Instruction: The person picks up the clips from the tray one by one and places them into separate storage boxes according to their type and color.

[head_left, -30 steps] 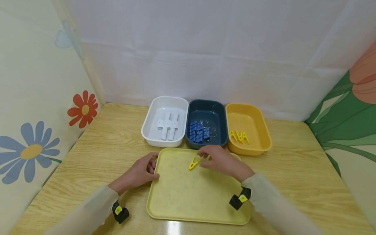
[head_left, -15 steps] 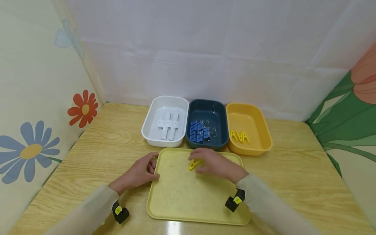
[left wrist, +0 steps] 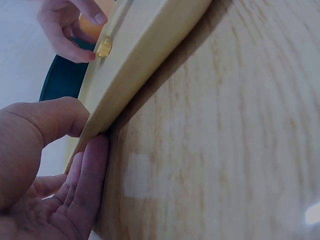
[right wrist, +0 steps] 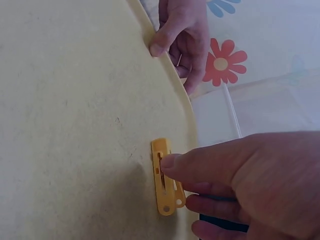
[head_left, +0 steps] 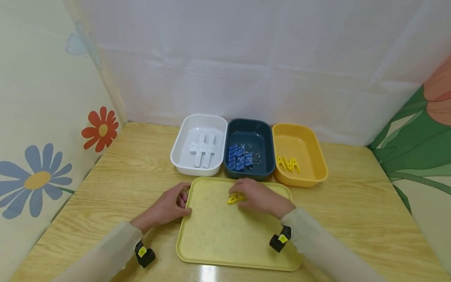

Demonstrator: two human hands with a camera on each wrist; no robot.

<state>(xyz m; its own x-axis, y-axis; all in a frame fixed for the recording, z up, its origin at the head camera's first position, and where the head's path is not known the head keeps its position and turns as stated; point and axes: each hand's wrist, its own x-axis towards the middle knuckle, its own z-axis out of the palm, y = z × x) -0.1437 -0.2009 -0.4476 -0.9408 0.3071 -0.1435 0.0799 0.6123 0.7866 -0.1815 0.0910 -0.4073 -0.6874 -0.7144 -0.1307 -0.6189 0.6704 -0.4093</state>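
A yellow plastic clothespin [head_left: 234, 199] is at the upper middle of the pale yellow tray [head_left: 232, 235]. My right hand [head_left: 258, 197] pinches it; in the right wrist view the thumb lies on the near leg of the clothespin [right wrist: 164, 185] and the curled fingers are at its other leg. With the thumb over the rim and fingers against the outer side, my left hand [head_left: 169, 205] grips the tray's left edge. The left wrist view has this hand [left wrist: 55, 165] close up, fingertips low by the tabletop.
Behind the tray stand three bins side by side: a white bin [head_left: 179, 158] with white clips, a dark blue bin [head_left: 269, 156] with blue binder clips, and an orange-yellow bin [head_left: 318, 166] with yellow clothespins. The wooden table [head_left: 359, 203] runs back to a white cloth.
My right hand has come left and down onto the clothespin, its fingers drawing in around it, and the clothespin has turned slightly. The left hand and tray have stayed put.
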